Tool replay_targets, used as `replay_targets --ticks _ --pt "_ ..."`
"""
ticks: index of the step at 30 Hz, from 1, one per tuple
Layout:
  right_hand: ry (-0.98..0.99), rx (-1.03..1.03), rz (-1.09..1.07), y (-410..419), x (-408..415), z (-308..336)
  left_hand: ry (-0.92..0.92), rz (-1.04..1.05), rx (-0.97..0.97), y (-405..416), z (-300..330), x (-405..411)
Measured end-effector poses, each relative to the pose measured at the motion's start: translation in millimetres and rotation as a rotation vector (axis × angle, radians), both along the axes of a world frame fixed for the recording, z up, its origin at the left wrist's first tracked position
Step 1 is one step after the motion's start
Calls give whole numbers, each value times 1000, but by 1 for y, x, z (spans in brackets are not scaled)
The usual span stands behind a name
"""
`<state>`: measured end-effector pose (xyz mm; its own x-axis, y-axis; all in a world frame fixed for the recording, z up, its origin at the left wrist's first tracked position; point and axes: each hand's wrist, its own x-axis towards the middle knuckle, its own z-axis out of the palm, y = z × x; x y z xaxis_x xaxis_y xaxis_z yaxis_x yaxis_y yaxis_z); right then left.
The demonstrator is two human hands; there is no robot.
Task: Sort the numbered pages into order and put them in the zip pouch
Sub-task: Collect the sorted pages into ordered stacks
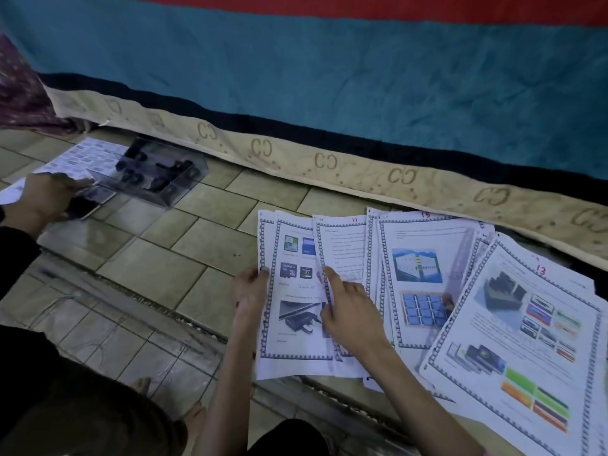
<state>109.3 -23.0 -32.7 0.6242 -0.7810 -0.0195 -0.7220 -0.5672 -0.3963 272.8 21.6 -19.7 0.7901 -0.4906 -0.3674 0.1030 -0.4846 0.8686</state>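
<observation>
Several white printed pages with patterned borders lie fanned on the tiled floor. Red handwritten numbers show on page 11 (345,245), page 15 (424,245) and page 13 (513,327). My left hand (250,291) grips the left edge of the leftmost page (292,343), thumb on top. My right hand (352,307) pinches the left border of page 11, with the index finger straight along it and the thumb lower at the same edge. I cannot make out a zip pouch.
A clear plastic box (158,172) with dark items stands at the back left, beside a printed sheet (82,156). Another person's hand (49,192) rests by a phone (88,202) there. A teal and beige cloth (329,93) hangs behind the pages.
</observation>
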Motion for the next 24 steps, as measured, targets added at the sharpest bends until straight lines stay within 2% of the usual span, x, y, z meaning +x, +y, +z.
replay_targets --ticks 2,4,7,9,11,13,16,19,21,24 --pt "-116 81 -16 -3 -1 8 167 -89 -87 3 10 1" --pt "-295 301 -87 -7 -8 18 271 -220 -166 1 22 -7" --pt "-609 646 -222 -14 -15 38 251 -340 -227 -14 38 -40" --pt "-734 718 -252 -19 -16 49 277 -400 -269 -25 41 -64" --pt "-737 683 -243 -25 -19 54 297 -423 -283 -30 38 -75" --pt "-699 714 -267 -29 -23 54 278 -313 -261 -26 34 -66" --pt "-608 700 -240 -31 -31 47 73 -143 -77 -9 24 -23" --pt "-573 677 -211 -29 -27 50 20 -134 21 4 9 12" --pt "-512 679 -218 -25 -18 55 61 -151 29 5 1 15" --pt "-365 703 -212 -19 -5 59 357 -157 -151 1 -3 5"
